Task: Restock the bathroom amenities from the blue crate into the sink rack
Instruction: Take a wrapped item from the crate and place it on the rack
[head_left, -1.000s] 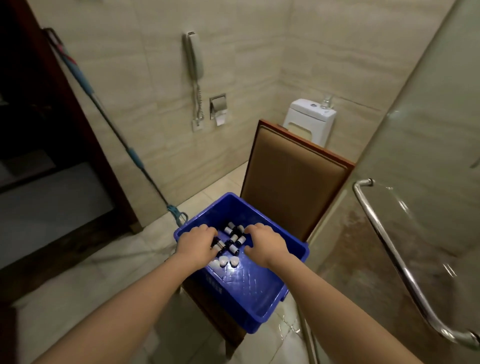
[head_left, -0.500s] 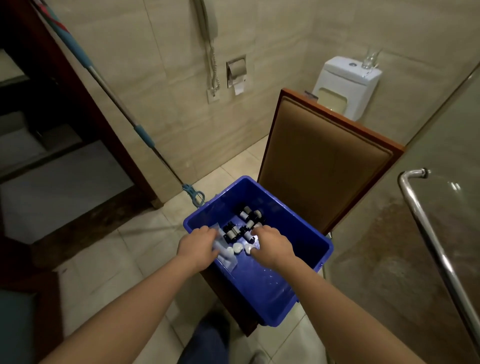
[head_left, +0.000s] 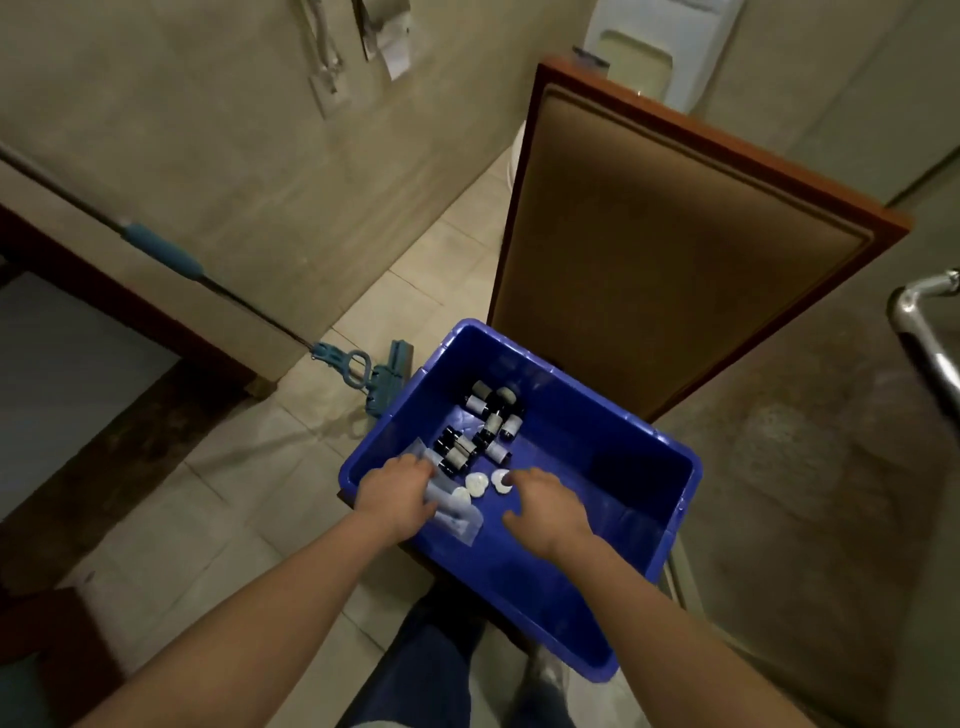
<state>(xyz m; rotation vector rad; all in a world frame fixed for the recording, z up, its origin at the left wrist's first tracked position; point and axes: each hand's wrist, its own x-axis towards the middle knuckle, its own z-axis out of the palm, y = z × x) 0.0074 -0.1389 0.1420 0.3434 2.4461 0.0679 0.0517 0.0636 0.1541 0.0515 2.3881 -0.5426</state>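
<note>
A blue crate (head_left: 597, 431) stands on a chair seat right below me. Several small dark bottles (head_left: 491, 423) with white labels lie at its far left end. Three white round pieces (head_left: 475, 483) lie nearer me, beside clear plastic packets (head_left: 457, 522). My left hand (head_left: 397, 496) is inside the crate's left corner, its fingers curled over the packets. My right hand (head_left: 545, 506) hovers over the crate floor with its thumb spread, fingertips at the rightmost white piece. No sink rack is in view.
The chair's padded back (head_left: 665, 260) rises just behind the crate. A blue mop (head_left: 384, 382) leans against the wall on the left. A toilet (head_left: 649, 57) is behind the chair. A chrome bar (head_left: 924, 332) on a glass panel is at the right.
The view has tipped down and come closer to the crate. My left hand now grips the clear packets, and my right hand has slid back from the bottles to the white pieces.
</note>
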